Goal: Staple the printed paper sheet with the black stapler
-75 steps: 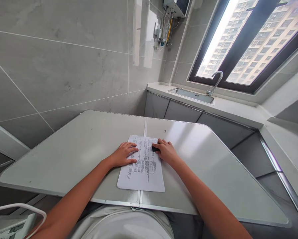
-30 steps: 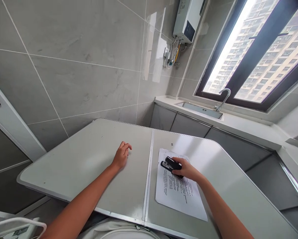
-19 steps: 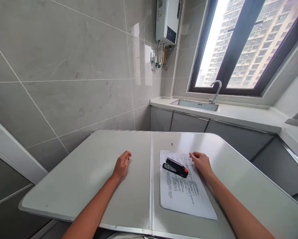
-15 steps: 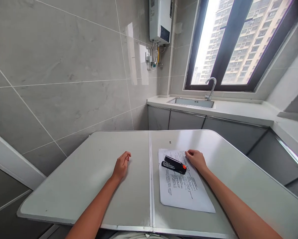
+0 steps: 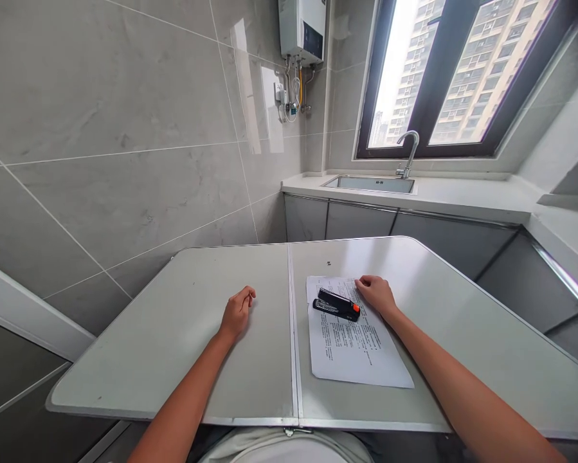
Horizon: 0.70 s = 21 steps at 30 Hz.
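My left hand (image 5: 237, 314) rests on the left half of the table, its fingers curled in and nothing visible in them. At the upper right edge of a printed sheet of paper (image 5: 366, 370) lies my right hand (image 5: 375, 293), also with curled fingers and nothing seen in its grasp. A black stapler (image 5: 337, 305) with an orange-red part at its right end lies on the paper, just left of my right hand and apart from it. Whether the paper is one sheet or several I cannot tell.
The pale folding table (image 5: 139, 360) has a metal seam down its middle. A tiny dark item (image 5: 328, 262) lies beyond the paper. Behind stand a counter with a sink (image 5: 373, 184) and a faucet (image 5: 408, 154). A water heater (image 5: 303, 32) hangs on the wall.
The camera view has tilted slightly down, so the table sits higher and more of its front edge shows. Both hands, the stapler and the paper keep their places on the table.
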Motion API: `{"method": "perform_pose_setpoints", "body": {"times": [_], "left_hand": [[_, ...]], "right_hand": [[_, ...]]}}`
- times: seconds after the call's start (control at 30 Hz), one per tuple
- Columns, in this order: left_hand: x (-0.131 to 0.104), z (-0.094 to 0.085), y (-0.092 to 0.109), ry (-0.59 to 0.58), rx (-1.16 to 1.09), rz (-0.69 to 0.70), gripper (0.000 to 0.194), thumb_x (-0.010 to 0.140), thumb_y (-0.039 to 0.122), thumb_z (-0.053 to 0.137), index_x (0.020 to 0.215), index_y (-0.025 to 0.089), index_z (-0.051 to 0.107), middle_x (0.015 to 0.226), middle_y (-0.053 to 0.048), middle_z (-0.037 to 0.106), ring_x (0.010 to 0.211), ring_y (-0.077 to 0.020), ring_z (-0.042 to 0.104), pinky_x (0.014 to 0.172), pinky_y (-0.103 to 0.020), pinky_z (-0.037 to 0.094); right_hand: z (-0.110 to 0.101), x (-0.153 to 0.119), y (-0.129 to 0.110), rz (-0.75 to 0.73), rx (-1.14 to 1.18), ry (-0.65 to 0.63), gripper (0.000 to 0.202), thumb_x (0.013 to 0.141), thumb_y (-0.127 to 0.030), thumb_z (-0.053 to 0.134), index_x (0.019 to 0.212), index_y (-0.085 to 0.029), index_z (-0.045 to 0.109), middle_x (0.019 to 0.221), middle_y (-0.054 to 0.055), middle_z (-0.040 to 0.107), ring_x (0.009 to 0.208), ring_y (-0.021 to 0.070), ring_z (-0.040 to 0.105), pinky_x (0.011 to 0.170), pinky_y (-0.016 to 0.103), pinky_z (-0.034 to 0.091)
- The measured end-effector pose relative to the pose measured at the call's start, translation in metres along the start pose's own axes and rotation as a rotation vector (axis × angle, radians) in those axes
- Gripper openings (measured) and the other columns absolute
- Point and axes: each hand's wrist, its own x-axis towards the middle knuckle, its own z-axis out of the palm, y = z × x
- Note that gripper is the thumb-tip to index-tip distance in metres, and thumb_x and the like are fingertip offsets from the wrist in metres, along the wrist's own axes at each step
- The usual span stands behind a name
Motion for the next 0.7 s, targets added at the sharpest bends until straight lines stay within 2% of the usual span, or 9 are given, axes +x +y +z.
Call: {"method": "perform_pose_setpoints", "body": {"times": [0.37, 0.7], "left_hand": [[-0.0007, 0.0001, 0.0013, -0.032, 0.024, 0.001, 0.025, 0.093, 0.014, 0.033, 0.088, 0.022, 0.056, 0.070, 0.002, 0.050, 0.066, -0.0151, 0.046, 0.068, -0.027, 0.036], [-0.0004, 0.0001, 0.0028, -0.036, 0.044, 0.002, 0.021, 0.091, 0.016, 0.038, 0.087, 0.022, 0.058, 0.068, 0.002, 0.050, 0.065, -0.0148, 0.046, 0.065, -0.026, 0.036]], "right_hand": [[0.0015, 0.0007, 0.0025, 0.010, 0.002, -0.001, 0.033, 0.083, -0.046, 0.054, 0.068, -0.021, 0.068, 0.075, 0.006, 0.072, 0.071, 0.0204, 0.060, 0.061, 0.030, 0.036], [0.0039, 0.0022, 0.0059, -0.023, 0.002, 0.010, 0.034, 0.083, -0.047, 0.054, 0.066, -0.021, 0.068, 0.072, 0.006, 0.071, 0.069, 0.0203, 0.060, 0.059, 0.029, 0.036]]}}
